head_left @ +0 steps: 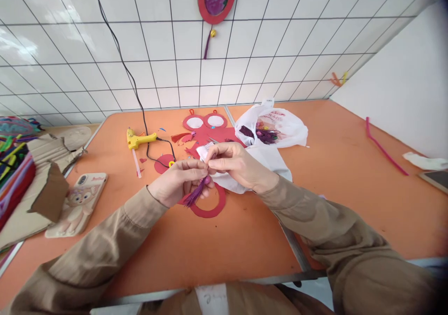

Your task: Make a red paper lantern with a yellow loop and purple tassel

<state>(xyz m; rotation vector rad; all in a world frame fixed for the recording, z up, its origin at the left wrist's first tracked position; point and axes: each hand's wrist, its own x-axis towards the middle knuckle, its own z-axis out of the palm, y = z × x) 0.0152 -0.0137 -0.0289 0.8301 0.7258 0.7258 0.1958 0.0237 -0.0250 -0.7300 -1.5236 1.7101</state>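
Over the orange table (245, 247), a purple tassel (196, 194) held aslant.
Its long axis runs diagonally, fringe pointing to the lower left, upper end at the fingertips; left hand (177, 180) and right hand (240, 163) each pinch there, grip pressed together, above a red ring (209, 213). Behind stands a white tiled wall (161, 53).

Sleeves (308, 221): long, khaki-brown, creased, looser toward the elbows, banded cuffs (149, 206) at the wrists. Top (254, 300): same brown, white patch (219, 304) in front, grey marking (211, 298) illegible.
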